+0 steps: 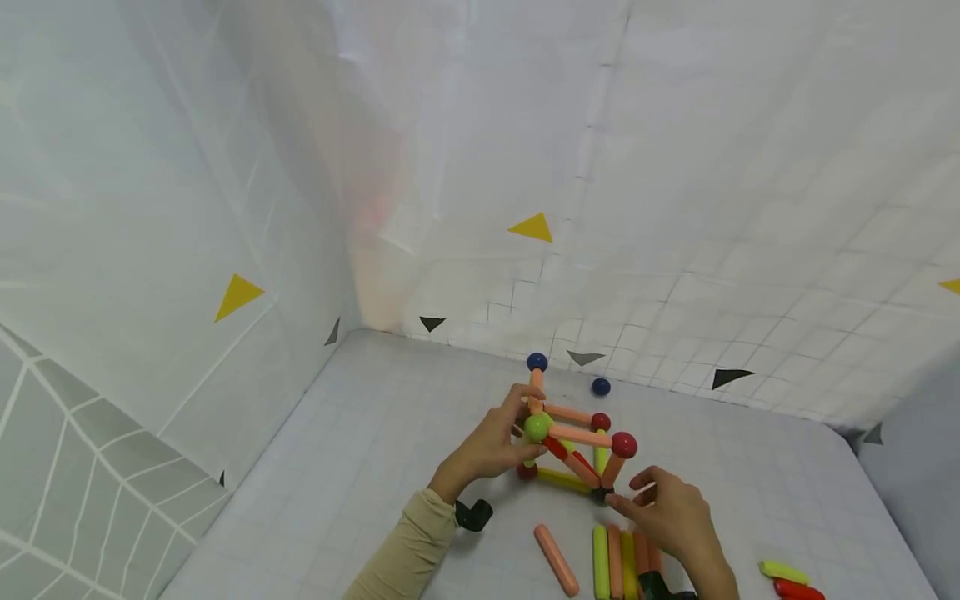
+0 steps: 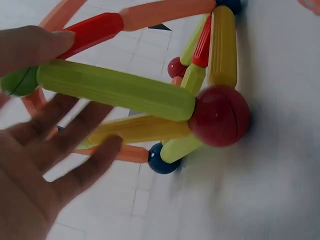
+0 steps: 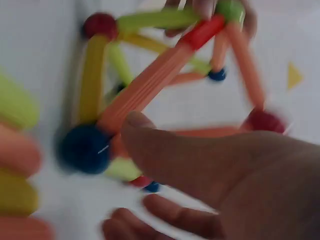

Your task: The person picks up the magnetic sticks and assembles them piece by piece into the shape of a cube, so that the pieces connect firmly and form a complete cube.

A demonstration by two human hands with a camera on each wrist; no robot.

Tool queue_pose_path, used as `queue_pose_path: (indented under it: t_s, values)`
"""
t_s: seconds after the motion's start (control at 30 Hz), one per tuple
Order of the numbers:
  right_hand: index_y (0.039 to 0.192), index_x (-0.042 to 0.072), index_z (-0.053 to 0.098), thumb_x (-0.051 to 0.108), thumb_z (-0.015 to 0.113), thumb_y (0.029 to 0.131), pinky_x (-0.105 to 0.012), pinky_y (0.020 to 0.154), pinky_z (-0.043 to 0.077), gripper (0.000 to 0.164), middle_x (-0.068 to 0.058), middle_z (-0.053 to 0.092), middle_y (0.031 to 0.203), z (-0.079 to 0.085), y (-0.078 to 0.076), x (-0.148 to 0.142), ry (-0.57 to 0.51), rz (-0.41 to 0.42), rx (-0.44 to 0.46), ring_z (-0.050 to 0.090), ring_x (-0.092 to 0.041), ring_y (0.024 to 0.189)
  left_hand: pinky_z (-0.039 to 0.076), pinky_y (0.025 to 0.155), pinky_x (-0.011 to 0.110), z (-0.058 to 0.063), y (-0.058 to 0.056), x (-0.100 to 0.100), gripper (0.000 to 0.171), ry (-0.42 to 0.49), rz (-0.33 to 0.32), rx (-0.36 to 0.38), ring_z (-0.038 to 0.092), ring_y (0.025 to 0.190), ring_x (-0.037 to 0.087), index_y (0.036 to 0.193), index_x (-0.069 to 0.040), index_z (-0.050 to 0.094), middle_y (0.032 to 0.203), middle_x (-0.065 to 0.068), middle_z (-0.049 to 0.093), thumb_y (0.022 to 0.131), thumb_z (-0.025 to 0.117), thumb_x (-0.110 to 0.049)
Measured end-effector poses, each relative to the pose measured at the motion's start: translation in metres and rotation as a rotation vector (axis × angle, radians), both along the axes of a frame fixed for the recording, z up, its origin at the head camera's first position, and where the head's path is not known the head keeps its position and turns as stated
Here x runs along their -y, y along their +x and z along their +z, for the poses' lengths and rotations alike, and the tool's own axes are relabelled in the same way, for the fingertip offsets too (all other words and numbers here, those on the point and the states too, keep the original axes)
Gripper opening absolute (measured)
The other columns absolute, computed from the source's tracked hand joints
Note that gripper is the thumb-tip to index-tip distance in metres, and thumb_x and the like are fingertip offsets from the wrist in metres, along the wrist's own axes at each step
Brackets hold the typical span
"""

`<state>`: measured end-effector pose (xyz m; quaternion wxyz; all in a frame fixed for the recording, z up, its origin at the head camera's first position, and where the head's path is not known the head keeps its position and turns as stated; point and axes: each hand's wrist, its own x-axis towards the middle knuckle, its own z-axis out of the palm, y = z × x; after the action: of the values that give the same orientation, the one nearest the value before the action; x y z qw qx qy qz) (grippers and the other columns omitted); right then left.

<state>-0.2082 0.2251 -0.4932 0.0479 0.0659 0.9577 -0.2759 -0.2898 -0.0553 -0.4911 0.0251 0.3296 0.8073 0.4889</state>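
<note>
A frame of magnetic building sticks and balls stands on the table in the head view. My left hand holds its left side near the green ball. In the left wrist view, the thumb lies on a red stick, with the fingers behind a lime stick. My right hand is at the frame's near lower corner, its fingers spread loosely. Its thumb tip overlaps the orange stick beside a dark blue ball in the right wrist view.
A loose orange stick lies in front of the frame. Beside it is a row of lime, orange and yellow sticks. A loose blue ball sits behind. Lime and red sticks lie far right. White sheeting walls the table.
</note>
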Motion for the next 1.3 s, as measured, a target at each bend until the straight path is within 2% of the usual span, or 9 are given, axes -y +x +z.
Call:
queue_pose_path:
  t_s: [0.13, 0.33, 0.4, 0.53, 0.63, 0.73, 1.0, 1.13, 1.3]
  values:
    - [0.134, 0.002, 0.059, 0.048, 0.093, 0.079, -0.051, 0.083, 0.063, 0.080, -0.022, 0.073, 0.119, -0.022, -0.015, -0.011, -0.112, 0.068, -0.056, 0.073, -0.035, 0.102, 0.053, 0.096, 0.037, -0.001, 0.001, 0.001, 0.096, -0.104, 0.103, 0.064, 0.063, 0.108, 0.017, 0.154, -0.016, 0.020, 0.122, 0.005, 0.064, 0.088, 0.089, -0.027]
    - [0.102, 0.011, 0.069, 0.028, 0.096, 0.078, -0.040, 0.081, 0.061, 0.040, -0.004, 0.076, 0.100, -0.039, -0.025, -0.004, -0.206, 0.127, -0.119, 0.072, -0.020, 0.092, 0.054, 0.082, 0.036, -0.008, 0.003, -0.006, 0.103, -0.345, 0.236, 0.157, 0.063, 0.097, 0.022, 0.159, -0.011, 0.026, 0.139, 0.017, 0.058, 0.084, 0.091, -0.038]
    - [0.095, 0.013, 0.068, 0.023, 0.096, 0.079, -0.036, 0.080, 0.060, 0.033, 0.000, 0.076, 0.094, -0.040, -0.026, 0.000, -0.202, 0.122, -0.123, 0.071, -0.016, 0.088, 0.053, 0.076, 0.034, -0.011, 0.003, -0.009, 0.097, -0.413, 0.247, 0.162, 0.062, 0.091, 0.019, 0.155, -0.007, 0.032, 0.133, 0.016, 0.063, 0.085, 0.091, -0.038]
    - [0.094, 0.012, 0.068, 0.021, 0.095, 0.080, -0.036, 0.079, 0.061, 0.032, 0.000, 0.076, 0.093, -0.041, -0.026, 0.006, -0.204, 0.107, -0.132, 0.070, -0.015, 0.086, 0.048, 0.063, 0.029, -0.017, 0.003, -0.010, 0.063, -0.457, 0.221, 0.138, 0.057, 0.073, 0.013, 0.131, -0.006, 0.051, 0.097, 0.006, 0.067, 0.087, 0.089, -0.029]
    - [0.095, 0.011, 0.068, 0.021, 0.095, 0.080, -0.039, 0.080, 0.062, 0.034, -0.002, 0.077, 0.095, -0.043, -0.024, 0.011, -0.211, 0.097, -0.146, 0.070, -0.016, 0.086, 0.045, 0.059, 0.027, -0.021, 0.001, -0.009, 0.043, -0.421, 0.201, 0.125, 0.054, 0.068, 0.012, 0.116, -0.010, 0.053, 0.083, 0.000, 0.060, 0.089, 0.085, -0.019]
    - [0.093, 0.013, 0.067, 0.019, 0.095, 0.080, -0.038, 0.079, 0.062, 0.031, -0.001, 0.075, 0.097, -0.044, -0.022, 0.018, -0.213, 0.082, -0.171, 0.071, -0.016, 0.086, 0.046, 0.062, 0.026, -0.027, -0.002, -0.006, 0.038, -0.389, 0.218, 0.098, 0.054, 0.070, 0.012, 0.115, -0.011, 0.052, 0.084, -0.001, 0.058, 0.092, 0.081, -0.014]
    - [0.090, 0.018, 0.068, 0.015, 0.094, 0.081, -0.031, 0.077, 0.062, 0.028, -0.001, 0.070, 0.098, -0.046, -0.019, 0.042, -0.225, 0.108, -0.210, 0.071, -0.015, 0.089, 0.057, 0.072, 0.033, -0.042, -0.015, -0.002, 0.047, -0.204, 0.387, -0.032, 0.071, 0.082, 0.022, 0.132, 0.001, 0.055, 0.097, 0.013, 0.073, 0.093, 0.079, -0.008]
    - [0.097, 0.017, 0.073, 0.013, 0.093, 0.082, -0.027, 0.079, 0.061, 0.025, 0.000, 0.072, 0.100, -0.048, -0.016, 0.052, -0.257, 0.128, -0.227, 0.070, -0.013, 0.091, 0.061, 0.080, 0.040, -0.050, -0.019, -0.002, 0.044, -0.044, 0.429, 0.007, 0.076, 0.095, 0.031, 0.132, 0.007, 0.056, 0.110, 0.022, 0.074, 0.093, 0.075, 0.000]
    - [0.115, 0.006, 0.075, 0.007, 0.090, 0.084, -0.031, 0.080, 0.063, 0.034, -0.007, 0.072, 0.108, -0.049, -0.010, 0.068, -0.345, 0.154, -0.237, 0.073, -0.019, 0.096, 0.063, 0.080, 0.038, -0.056, -0.023, -0.001, 0.048, 0.086, 0.392, 0.098, 0.076, 0.100, 0.035, 0.138, 0.009, 0.053, 0.130, 0.029, 0.067, 0.094, 0.070, 0.004]
